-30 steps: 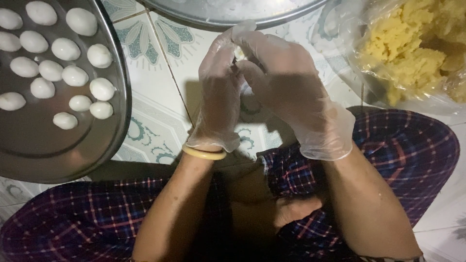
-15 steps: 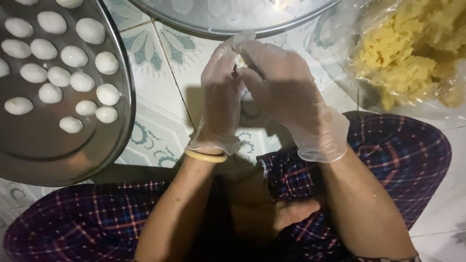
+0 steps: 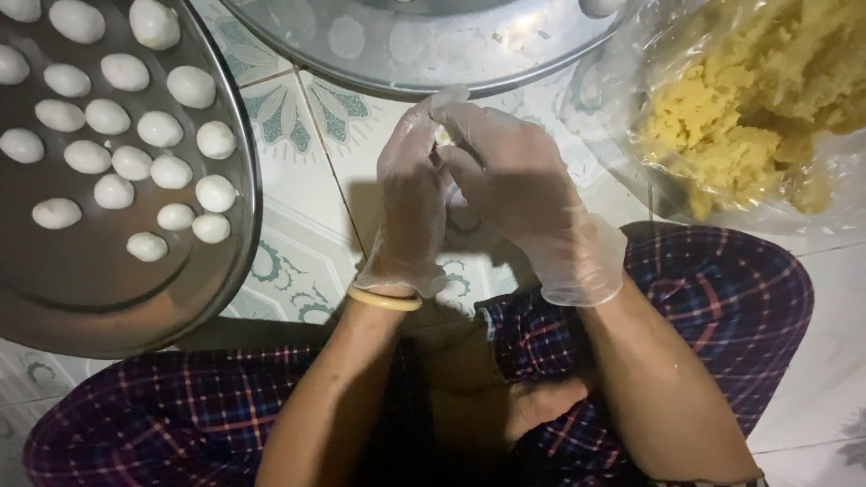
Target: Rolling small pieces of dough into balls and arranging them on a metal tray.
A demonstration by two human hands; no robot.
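Between my knees, above the patterned floor tiles [image 3: 298, 180]: two hands in thin clear gloves, pressed together fingertip to fingertip. My left hand [image 3: 410, 212] stands edge-on, fingers curled toward the right; one yellow band [image 3: 385, 299] circles its wrist below the glove cuff. My right hand [image 3: 523, 203] folds over from the other side, fingers bent inward. Both close round one small pale piece of dough [image 3: 443, 137], only a sliver of which shows at the fingertips; its shape I cannot tell.

Left of the hands, well apart: one round dark metal tray [image 3: 99, 298] on the floor. White dough balls [image 3: 135, 135] on it, seventeen or so in view, in loose rows over its upper half, some cut by the picture's edge.

Above the hands: one round silver metal tray [image 3: 433, 54], floury, partly out of view.

Upper right: one clear plastic bag [image 3: 631, 108], lying open, holding one mound of crumbly yellow filling [image 3: 749, 99].

Below: two legs in dark plaid trousers [image 3: 713, 289], crossed on the floor.
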